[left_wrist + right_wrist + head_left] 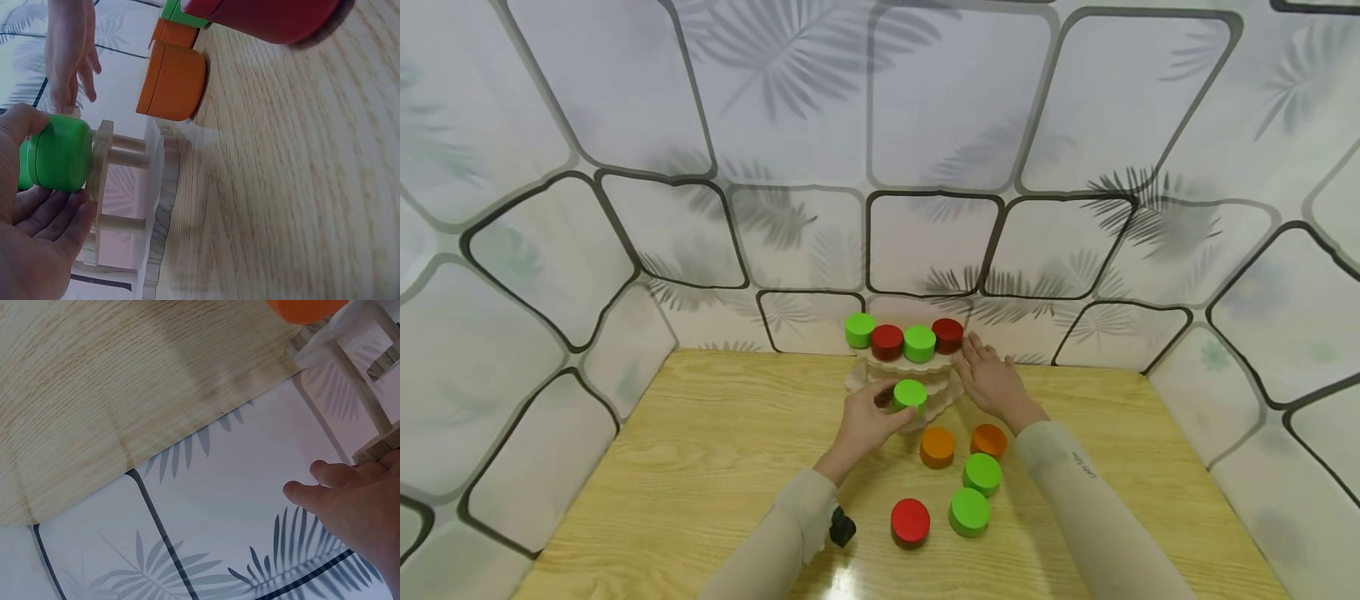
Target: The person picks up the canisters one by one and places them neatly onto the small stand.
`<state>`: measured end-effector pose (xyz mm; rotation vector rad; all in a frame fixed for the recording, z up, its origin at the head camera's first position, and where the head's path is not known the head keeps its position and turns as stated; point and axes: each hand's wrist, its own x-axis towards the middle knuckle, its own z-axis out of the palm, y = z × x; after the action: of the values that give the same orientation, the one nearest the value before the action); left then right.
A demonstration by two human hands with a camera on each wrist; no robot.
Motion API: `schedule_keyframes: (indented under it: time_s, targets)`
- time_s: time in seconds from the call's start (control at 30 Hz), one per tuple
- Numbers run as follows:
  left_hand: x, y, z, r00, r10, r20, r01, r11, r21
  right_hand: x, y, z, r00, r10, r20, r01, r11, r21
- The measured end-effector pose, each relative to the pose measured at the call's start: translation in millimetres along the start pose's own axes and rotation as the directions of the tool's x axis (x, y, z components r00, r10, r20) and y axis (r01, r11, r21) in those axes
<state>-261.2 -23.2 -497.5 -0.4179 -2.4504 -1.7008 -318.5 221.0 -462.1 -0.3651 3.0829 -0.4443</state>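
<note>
Holding a green round wooden block (911, 393) at the front edge of the tiered pale wooden stand (937, 390), the left hand (867, 421) is curling thumb and fingers round it; the left wrist view shows the block's flat face touching the edge of the stand's middle shelf, so it is judged not yet seated there. The right hand (992, 379) is resting against the stand's right side, fingers straight and together, gripping nothing, apparently steadying it.

Judging progress: four blocks are already sitting in a row on the stand's top tier, namely a green block (860, 330), a red block (887, 342), a second green block (919, 343) and a second red block (947, 335). The lower tiers are looking bare, though partly hidden behind the hands.

Remaining on the light wooden table (700, 467) in front of the stand: two orange blocks (937, 447) just before its base, two green blocks (982, 473) nearer the person, and one red block (911, 522) nearest of all. Roughly half is judged done.
</note>
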Motion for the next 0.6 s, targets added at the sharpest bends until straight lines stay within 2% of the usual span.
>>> schedule_keyframes:
  time_s: [0.6]
  targets:
    - [8.0,-1.5,12.4,0.994,0.104,-0.044,-0.102,0.994,0.045,-0.2,1.4,1.2,1.0,-0.006,-0.006,0.006,1.0,-0.01]
